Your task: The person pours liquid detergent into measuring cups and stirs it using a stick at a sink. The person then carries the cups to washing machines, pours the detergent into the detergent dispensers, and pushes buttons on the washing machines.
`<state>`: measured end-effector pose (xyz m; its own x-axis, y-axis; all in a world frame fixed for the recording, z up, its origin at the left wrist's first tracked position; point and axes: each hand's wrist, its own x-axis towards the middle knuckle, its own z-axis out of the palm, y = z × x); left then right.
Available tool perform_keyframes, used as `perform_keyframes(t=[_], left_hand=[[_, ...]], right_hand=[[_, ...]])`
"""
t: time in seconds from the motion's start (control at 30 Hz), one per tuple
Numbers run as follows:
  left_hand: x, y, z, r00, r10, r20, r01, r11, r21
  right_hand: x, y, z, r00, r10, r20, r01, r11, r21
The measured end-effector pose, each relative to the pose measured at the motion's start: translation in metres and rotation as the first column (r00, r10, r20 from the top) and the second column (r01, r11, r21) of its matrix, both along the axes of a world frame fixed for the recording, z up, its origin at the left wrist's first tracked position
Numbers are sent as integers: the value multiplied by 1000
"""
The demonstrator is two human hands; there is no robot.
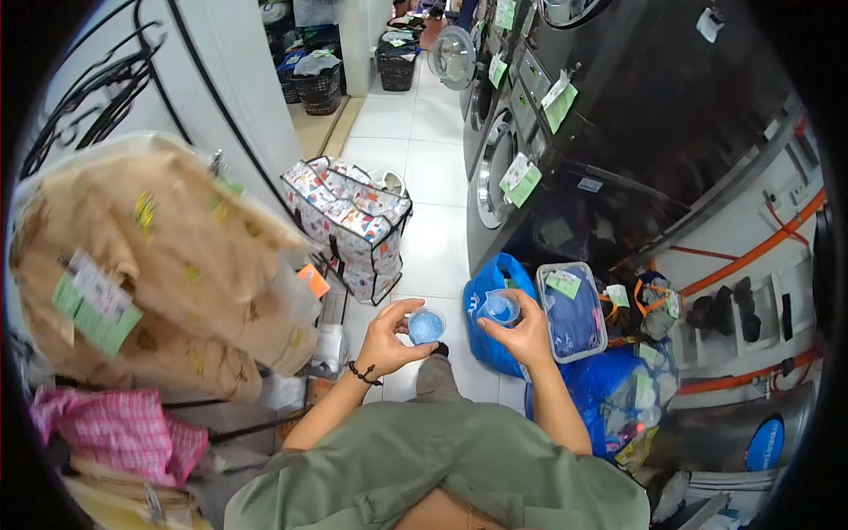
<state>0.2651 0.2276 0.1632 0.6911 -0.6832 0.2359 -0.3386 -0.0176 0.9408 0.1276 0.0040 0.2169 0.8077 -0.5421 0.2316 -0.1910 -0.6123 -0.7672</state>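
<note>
My left hand (389, 338) is closed round a small clear cup (427, 326) filled with blue granules that look like powder detergent. A second clear cup (501, 307), also with blue granules inside, sits between the thumb and fingers of my right hand (527, 330). Both cups are upright, held apart from each other in front of my body. Under the right hand, on the floor, stands a blue bag (491, 349). Beside that bag is a clear plastic tub (572, 311) with dark blue cloth and a green tag.
Stacked washing machines (503, 168) line the right, one round door (452, 58) swung open into the aisle. A patterned zip bag (349, 225) stands on the white tiles. Bagged clothes (159, 265) hang at left. Dark laundry baskets (396, 71) are at the back.
</note>
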Motion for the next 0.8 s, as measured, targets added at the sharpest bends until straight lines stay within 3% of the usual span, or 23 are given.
perform_keyframes(t=[0.1, 0.23, 0.37, 0.5, 0.67, 0.8], left_hand=[[48, -50, 4, 984, -68, -164, 72, 997, 17], [111, -122, 11, 983, -55, -173, 47, 998, -46], [186, -179, 30, 995, -96, 36, 93, 994, 59], [266, -234, 39, 995, -97, 13, 96, 991, 96], [379, -301, 24, 986, -165, -37, 164, 986, -36], [481, -350, 18, 978, -189, 91, 191, 981, -14]], right_hand=[[52, -49, -5, 1000, 15, 27, -16, 999, 35], [135, -117, 7, 999, 53, -8, -53, 998, 29], [229, -178, 20, 993, 113, -19, -114, 993, -21], [327, -231, 27, 979, 203, -18, -204, 979, -10], [447, -283, 35, 973, 226, 44, -224, 974, -45], [539, -321, 49, 979, 203, -11, -203, 979, 22]])
